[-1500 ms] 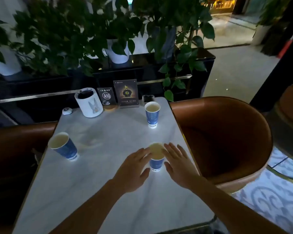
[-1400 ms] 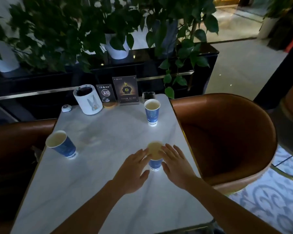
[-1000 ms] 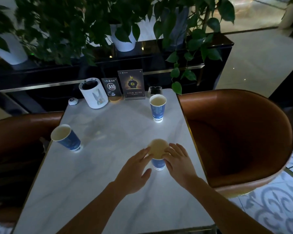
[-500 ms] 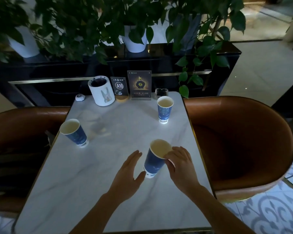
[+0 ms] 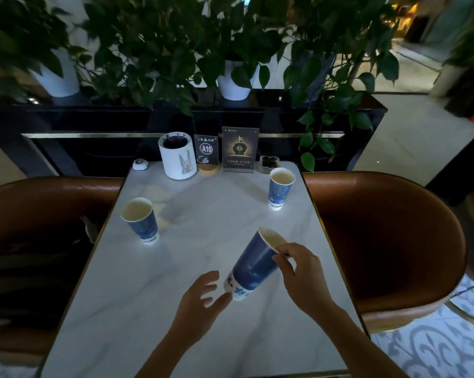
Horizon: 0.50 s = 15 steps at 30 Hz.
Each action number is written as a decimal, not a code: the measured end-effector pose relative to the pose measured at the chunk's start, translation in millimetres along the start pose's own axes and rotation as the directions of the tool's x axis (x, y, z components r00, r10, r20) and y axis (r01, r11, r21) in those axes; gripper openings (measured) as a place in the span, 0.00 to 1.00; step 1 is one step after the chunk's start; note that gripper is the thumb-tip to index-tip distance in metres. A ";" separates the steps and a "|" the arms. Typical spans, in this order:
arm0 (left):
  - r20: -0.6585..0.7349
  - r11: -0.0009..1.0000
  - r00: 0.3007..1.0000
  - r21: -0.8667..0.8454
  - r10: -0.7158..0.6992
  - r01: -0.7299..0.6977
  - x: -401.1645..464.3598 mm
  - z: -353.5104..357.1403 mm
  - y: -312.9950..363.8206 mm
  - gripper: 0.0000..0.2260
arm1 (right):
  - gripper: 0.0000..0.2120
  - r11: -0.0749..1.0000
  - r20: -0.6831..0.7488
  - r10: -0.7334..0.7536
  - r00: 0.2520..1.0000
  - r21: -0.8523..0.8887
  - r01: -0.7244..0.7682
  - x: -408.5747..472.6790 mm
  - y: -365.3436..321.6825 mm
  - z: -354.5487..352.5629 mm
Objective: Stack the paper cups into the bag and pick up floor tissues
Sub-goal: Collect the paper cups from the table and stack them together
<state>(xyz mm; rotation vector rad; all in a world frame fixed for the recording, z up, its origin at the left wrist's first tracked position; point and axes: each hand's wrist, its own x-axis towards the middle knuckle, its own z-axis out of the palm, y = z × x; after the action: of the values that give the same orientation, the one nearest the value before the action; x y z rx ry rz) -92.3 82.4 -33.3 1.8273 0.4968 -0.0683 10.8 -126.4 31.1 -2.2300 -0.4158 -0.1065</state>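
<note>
Now R fingers point(image 5: 280, 255) pinch tilted cup point(image 5: 253, 264) rim; L hand point(image 5: 200, 302) spread.

Wide bare worktop point(image 5: 203, 268) down the middle; left cup point(image 5: 140, 219) and far-right cup point(image 5: 280, 188) guard the edges, white holder point(image 5: 178, 155) and signs point(image 5: 240, 150) crowd the back

Three dark blue paper cups point(image 5: 253, 264) with cream insides and white bases; a white marble table point(image 5: 192, 268) with grey veins; brown leather chairs point(image 5: 388, 241); a white rabbit-print canister point(image 5: 178, 159).
</note>
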 end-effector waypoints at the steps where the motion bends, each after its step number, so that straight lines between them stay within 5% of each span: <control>1: -0.012 0.999 1.000 -0.032 -0.002 0.002 -0.1 -5.8 -1.5 0.20 | 0.14 1.000 -0.009 -0.008 1.000 0.001 0.008 0.7 -7.9 1.2; 4: -0.030 0.997 1.000 -0.072 0.007 -0.009 0.2 -22.0 -5.9 0.21 | 0.10 1.000 -0.014 -0.020 1.000 0.011 0.020 1.8 -28.2 7.1; 11: -0.080 0.973 0.982 0.173 0.170 -0.154 -8.8 -52.9 2.7 0.39 | 0.06 0.994 0.057 -0.095 0.994 0.058 0.092 -3.0 -68.3 43.2; 15: -0.084 0.973 0.986 0.193 0.146 -0.128 -11.5 -71.2 3.7 0.43 | 0.05 0.987 0.127 -0.145 0.981 0.089 0.135 -6.8 -91.0 65.9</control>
<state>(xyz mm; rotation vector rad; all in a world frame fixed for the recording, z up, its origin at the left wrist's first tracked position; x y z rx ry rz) -115.7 144.1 -4.0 2.0523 0.4429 0.0720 -30.0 -24.1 54.4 -2.1348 -0.6394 -0.0152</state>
